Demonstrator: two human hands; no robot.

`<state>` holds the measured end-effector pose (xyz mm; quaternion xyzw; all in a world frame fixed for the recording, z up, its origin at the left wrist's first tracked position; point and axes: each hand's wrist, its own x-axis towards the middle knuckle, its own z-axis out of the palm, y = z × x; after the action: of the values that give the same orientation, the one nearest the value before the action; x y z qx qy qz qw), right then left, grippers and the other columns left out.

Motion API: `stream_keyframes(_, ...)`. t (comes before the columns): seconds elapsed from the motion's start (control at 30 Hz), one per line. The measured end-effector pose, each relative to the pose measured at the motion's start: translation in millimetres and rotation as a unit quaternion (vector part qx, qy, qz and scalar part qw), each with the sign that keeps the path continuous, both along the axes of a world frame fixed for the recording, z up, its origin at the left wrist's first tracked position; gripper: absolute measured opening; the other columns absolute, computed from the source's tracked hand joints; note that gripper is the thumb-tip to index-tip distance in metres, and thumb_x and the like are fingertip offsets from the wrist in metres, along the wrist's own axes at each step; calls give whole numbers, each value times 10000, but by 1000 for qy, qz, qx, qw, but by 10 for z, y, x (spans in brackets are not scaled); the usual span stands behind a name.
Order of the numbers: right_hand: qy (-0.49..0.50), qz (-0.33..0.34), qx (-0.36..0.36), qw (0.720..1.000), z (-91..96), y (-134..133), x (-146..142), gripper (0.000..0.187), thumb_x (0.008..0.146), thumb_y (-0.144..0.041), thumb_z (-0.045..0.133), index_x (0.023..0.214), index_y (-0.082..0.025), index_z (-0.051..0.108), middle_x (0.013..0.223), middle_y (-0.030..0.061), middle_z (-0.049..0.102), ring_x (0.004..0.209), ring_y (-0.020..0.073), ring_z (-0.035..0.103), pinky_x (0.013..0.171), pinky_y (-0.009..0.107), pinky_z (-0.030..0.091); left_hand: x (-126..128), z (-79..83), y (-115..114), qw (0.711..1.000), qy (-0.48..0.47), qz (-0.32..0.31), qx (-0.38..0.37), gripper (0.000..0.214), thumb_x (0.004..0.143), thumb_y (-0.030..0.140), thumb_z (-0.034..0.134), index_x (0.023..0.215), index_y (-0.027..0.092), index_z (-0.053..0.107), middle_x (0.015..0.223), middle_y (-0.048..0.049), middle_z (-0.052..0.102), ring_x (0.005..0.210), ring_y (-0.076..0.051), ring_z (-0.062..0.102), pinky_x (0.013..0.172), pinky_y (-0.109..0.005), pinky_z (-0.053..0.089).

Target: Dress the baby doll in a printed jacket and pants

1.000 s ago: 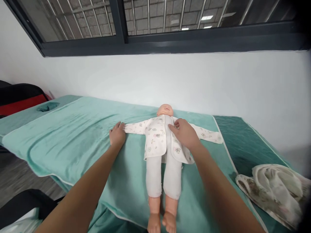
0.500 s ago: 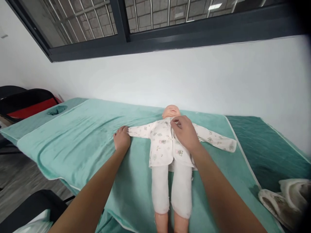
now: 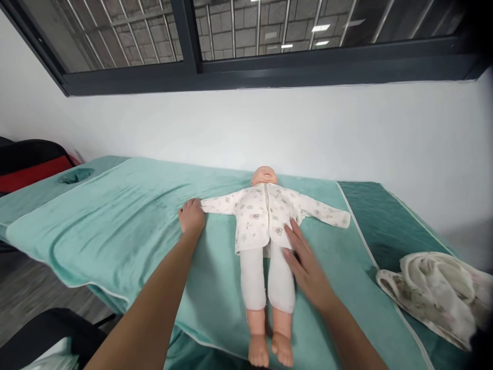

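Observation:
A baby doll [image 3: 264,175] lies on its back in white leggings [image 3: 252,280], its bare feet towards me. It wears a white printed baby jacket [image 3: 252,221] with both sleeves stretched out sideways. My left hand [image 3: 191,217] is closed at the cuff of the sleeve on the left; its fingers hide the sleeve's end and the doll's hand there. Over the jacket's lower right side and the thigh, my right hand [image 3: 306,267] is open, fingers apart, holding nothing. The jacket's front edges meet down the middle of the chest.
A green sheet [image 3: 127,221] covers the bed. Rolled patterned cloth [image 3: 435,293] lies at the right on a darker green cover [image 3: 362,216]. Behind the bed are a white wall and a dark-framed window [image 3: 269,72]. Black chairs [image 3: 34,149] stand at the left.
My right hand has left the upper chest, moved down towards the jacket's hem, and its fingers have opened. My left hand stays at the cuff. The view has shifted, showing the feet and more rolled cloth.

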<state>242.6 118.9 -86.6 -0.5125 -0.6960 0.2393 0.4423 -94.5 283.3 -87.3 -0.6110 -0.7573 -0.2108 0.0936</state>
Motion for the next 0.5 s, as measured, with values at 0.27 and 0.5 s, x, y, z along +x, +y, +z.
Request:
stream_keyframes(0.27, -37, -210, 18, 977, -332, -594, 85, 587, 929, -377, 514, 1477, -215, 377, 1531, 101, 394, 1399, 281, 392, 1127, 482, 395, 5, 30, -133, 999, -45, -5, 28, 506, 876, 84, 380, 1367, 108, 499, 1405, -203, 512, 1256, -351, 509, 1003, -495, 420)
stream_keyframes(0.5, -129, -256, -68, 956, -158, -30, 175, 569, 879, -406, 555, 1392, -181, 458, 1190, 108, 644, 1093, 295, 609, 887, 420, 481, 359, -56, -836, 975, -129, -147, 108, 398, 804, 92, 481, 1186, 149, 573, 1268, -147, 587, 1233, -286, 536, 1061, -424, 428)
